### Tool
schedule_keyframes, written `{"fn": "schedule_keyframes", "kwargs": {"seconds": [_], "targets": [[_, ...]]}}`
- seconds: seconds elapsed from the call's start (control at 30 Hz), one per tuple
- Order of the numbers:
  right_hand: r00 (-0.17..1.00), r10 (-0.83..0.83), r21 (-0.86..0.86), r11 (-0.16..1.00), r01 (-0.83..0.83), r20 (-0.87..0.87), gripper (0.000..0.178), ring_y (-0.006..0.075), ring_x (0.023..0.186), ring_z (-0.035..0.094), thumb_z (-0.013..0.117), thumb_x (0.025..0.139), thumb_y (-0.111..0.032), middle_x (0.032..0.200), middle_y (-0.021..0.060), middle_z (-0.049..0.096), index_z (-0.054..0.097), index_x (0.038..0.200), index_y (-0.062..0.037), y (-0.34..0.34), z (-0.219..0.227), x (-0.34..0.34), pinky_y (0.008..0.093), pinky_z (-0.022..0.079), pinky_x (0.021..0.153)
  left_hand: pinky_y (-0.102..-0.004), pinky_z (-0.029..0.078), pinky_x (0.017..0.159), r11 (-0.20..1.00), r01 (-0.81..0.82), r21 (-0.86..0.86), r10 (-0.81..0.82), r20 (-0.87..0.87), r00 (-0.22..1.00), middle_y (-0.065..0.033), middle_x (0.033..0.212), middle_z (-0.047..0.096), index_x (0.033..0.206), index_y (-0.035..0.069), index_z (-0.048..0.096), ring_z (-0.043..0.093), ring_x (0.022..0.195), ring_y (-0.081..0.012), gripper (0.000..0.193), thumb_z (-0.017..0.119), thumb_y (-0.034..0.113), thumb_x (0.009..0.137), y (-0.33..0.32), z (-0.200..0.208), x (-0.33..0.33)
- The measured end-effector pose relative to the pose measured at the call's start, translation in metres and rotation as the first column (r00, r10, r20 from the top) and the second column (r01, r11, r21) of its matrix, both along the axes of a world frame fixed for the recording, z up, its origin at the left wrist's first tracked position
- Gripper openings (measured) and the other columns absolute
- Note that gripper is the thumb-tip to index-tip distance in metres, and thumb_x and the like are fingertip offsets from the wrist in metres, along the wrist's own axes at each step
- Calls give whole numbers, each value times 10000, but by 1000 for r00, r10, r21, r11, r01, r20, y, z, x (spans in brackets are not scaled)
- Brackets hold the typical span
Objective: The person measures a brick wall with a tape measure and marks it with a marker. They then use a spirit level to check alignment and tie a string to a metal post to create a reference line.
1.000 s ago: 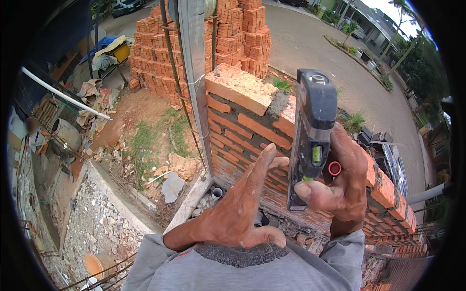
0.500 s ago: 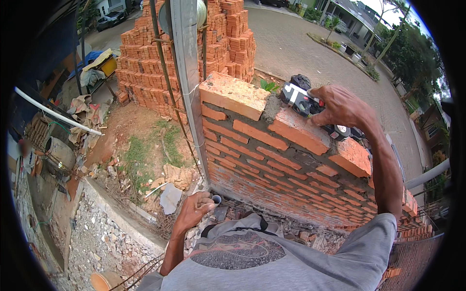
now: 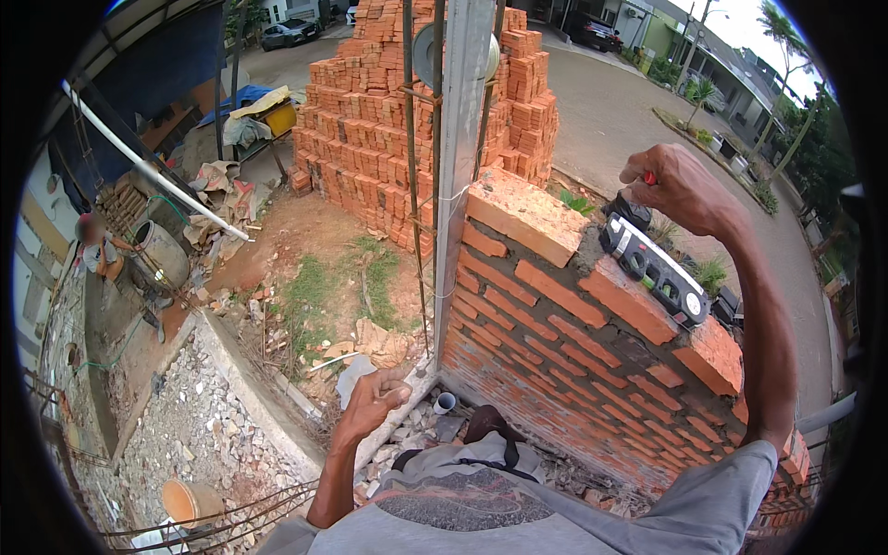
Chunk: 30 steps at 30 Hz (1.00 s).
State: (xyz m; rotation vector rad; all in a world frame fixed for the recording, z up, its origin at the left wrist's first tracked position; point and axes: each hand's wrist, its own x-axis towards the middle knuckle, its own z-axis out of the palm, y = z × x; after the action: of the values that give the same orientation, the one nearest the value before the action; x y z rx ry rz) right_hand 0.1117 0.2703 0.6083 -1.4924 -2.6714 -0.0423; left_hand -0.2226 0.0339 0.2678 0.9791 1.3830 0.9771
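On top of the brick wall (image 3: 555, 301) lies a short spirit level (image 3: 655, 270), black and white with greenish vials, slanting along the top bricks. My right hand (image 3: 683, 192) is raised above it, apart from it, fingers closed round a small red object (image 3: 650, 178) mostly hidden in the grip. What kind of thing it is does not show. My left hand (image 3: 372, 405) hangs low left of the wall, fingers curled and thumb against them; whatever it may hold cannot be made out. A loose brick (image 3: 525, 217) sits on the wall's end, beside the metal post (image 3: 460, 120).
Thin steel bars (image 3: 422, 166) stand beside the post. Beyond is a tall brick stack (image 3: 370, 139). An open pipe end (image 3: 445, 402) and rubble (image 3: 208, 407) lie below, with a bucket (image 3: 190, 502). At far left a person (image 3: 100, 252) is beside a drum-shaped container (image 3: 159, 254).
My right hand has let go of the level and lifted off the wall, a red object in its fingers. The view has shifted left. My left hand remains low and curled.
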Motion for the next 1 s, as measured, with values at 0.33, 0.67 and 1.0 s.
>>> {"fn": "schedule_keyframes", "kwargs": {"seconds": [0.33, 0.67, 1.0], "targets": [[857, 513, -34, 857, -515, -43, 310, 243, 560, 475, 572, 881, -99, 557, 82, 435, 427, 618, -21, 60, -27, -80, 444, 438, 615, -319, 569, 744, 915, -259, 310, 205, 198, 959, -184, 983, 712, 1243, -110, 541, 700, 835, -204, 506, 720, 225, 909, 56, 56, 11], [856, 289, -216, 887, -408, -429, 205, 213, 543, 564, 594, 926, -123, 641, 120, 596, 594, 759, -5, 160, -77, -117, 389, 469, 537, -335, 587, 729, 857, -446, 256, 371, 292, 881, -171, 943, 719, 1187, -76, 589, 705, 792, -208, 388, 699, 189, 926, 48, 37, 47], [658, -66, -555, 604, -572, -750, 162, 90, 497, 509, 570, 984, -107, 752, 103, 686, 637, 867, -20, 190, -93, -165, 258, 350, 405, -346, 610, 654, 782, -623, -16, 590, 341, 732, -192, 900, 708, 1142, -88, 600, 710, 721, -237, 334, 669, 174, 947, -17, -31, 91]]}}
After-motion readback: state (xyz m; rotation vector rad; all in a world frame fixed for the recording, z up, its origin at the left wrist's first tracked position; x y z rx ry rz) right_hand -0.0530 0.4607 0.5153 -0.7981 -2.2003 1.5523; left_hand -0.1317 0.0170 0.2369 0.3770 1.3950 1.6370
